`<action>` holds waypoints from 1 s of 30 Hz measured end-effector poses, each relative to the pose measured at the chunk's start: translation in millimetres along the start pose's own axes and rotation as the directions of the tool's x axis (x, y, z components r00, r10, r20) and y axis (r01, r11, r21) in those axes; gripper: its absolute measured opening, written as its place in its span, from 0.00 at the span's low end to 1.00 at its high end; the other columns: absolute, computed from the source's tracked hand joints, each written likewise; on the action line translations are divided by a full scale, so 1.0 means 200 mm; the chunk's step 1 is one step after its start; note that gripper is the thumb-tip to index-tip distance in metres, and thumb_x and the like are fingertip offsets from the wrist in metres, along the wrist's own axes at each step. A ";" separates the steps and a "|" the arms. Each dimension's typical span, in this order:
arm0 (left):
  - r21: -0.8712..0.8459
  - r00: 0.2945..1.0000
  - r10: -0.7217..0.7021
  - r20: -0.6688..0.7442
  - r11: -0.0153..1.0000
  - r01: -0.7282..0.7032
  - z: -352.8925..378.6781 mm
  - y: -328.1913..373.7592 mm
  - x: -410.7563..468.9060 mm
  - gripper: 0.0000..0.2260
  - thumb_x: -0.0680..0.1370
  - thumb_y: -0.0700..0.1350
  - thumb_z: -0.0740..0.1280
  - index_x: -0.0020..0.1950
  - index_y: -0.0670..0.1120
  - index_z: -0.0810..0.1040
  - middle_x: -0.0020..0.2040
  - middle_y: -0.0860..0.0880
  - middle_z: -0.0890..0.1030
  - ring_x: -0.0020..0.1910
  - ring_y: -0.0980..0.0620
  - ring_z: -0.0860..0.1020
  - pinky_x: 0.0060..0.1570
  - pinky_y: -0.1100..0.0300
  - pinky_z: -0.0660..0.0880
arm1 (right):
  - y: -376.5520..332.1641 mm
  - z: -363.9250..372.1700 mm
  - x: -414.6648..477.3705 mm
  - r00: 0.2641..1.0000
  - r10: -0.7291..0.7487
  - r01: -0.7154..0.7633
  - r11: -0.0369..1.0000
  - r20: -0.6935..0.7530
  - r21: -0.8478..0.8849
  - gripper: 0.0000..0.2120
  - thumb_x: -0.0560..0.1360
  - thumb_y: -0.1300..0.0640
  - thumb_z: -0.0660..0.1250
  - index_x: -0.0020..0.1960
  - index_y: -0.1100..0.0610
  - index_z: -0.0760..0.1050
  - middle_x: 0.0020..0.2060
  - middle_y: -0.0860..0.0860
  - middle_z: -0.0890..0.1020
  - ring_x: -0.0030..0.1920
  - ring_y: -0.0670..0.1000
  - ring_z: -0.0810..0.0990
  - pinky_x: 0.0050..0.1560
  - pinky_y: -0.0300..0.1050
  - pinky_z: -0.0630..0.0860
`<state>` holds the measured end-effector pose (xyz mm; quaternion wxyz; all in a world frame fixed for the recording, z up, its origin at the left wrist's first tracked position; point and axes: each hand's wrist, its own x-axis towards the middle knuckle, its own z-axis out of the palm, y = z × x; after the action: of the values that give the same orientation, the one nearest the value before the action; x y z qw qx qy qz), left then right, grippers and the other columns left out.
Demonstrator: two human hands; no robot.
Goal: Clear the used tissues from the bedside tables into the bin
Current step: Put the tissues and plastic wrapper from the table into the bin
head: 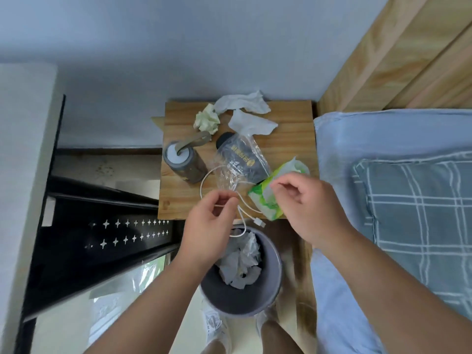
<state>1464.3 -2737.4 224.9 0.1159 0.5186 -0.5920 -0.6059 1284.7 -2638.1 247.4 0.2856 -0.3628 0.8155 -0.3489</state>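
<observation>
Cluttering bedside table: tissues | bin on floor (part-filled) | bed right

Pale yellow-brown grain is shown by the wooden bench. At its upper edge white crumpled tissues and a pale green paper ball are seen, at its lower edge a thin white cable. The round plastic bin below is coloured grey.
</observation>
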 end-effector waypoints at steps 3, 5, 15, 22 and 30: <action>0.125 0.989 0.090 0.119 0.987 -0.105 0.02 0.13 0.12 0.08 0.83 0.56 0.68 0.63 0.61 0.79 0.58 0.62 0.83 0.52 0.66 0.81 0.46 0.74 0.76 | -0.03 -0.06 0.20 0.999 -0.011 0.012 1.000 -0.048 0.012 0.09 0.76 0.47 0.65 0.47 0.47 0.84 0.38 0.43 0.85 0.37 0.43 0.81 0.38 0.40 0.77; 0.190 0.980 0.153 0.128 0.966 -0.176 0.05 0.21 0.21 0.15 0.84 0.55 0.68 0.70 0.59 0.76 0.66 0.60 0.78 0.57 0.68 0.78 0.50 0.75 0.72 | -0.03 -0.08 0.33 0.996 -0.025 0.027 0.999 -0.087 0.018 0.07 0.78 0.51 0.67 0.47 0.49 0.85 0.38 0.40 0.84 0.36 0.41 0.81 0.38 0.39 0.76; 0.315 0.993 0.115 0.021 0.942 -0.116 0.19 0.37 0.62 0.27 0.84 0.54 0.66 0.83 0.53 0.64 0.85 0.50 0.56 0.81 0.49 0.64 0.78 0.56 0.62 | 0.07 -0.01 0.78 0.999 0.044 -0.043 0.982 0.002 -0.185 0.11 0.78 0.52 0.68 0.59 0.49 0.83 0.46 0.43 0.83 0.50 0.50 0.83 0.54 0.48 0.79; 0.538 0.968 0.218 -0.121 0.834 -0.121 0.27 0.34 0.81 0.26 0.83 0.46 0.63 0.82 0.51 0.66 0.86 0.49 0.55 0.85 0.46 0.51 0.76 0.44 0.63 | 0.25 0.09 0.92 0.998 -0.036 0.053 0.936 0.053 -0.349 0.21 0.76 0.55 0.71 0.69 0.50 0.78 0.66 0.52 0.78 0.61 0.57 0.80 0.57 0.49 0.76; 0.587 0.951 0.070 -0.300 0.800 0.126 0.27 0.34 1.03 0.33 0.82 0.33 0.59 0.82 0.60 0.64 0.88 0.51 0.46 0.87 0.44 0.43 0.81 0.42 0.59 | 0.33 0.16 1.03 0.980 -0.101 0.167 0.880 0.169 -0.445 0.27 0.76 0.56 0.73 0.74 0.49 0.74 0.68 0.54 0.77 0.62 0.62 0.80 0.57 0.53 0.78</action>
<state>1301.3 -2879.6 167.7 0.0271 0.6249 -0.7197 -0.3012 1164.8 -2779.6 132.7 0.2240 -0.4991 0.8253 -0.1397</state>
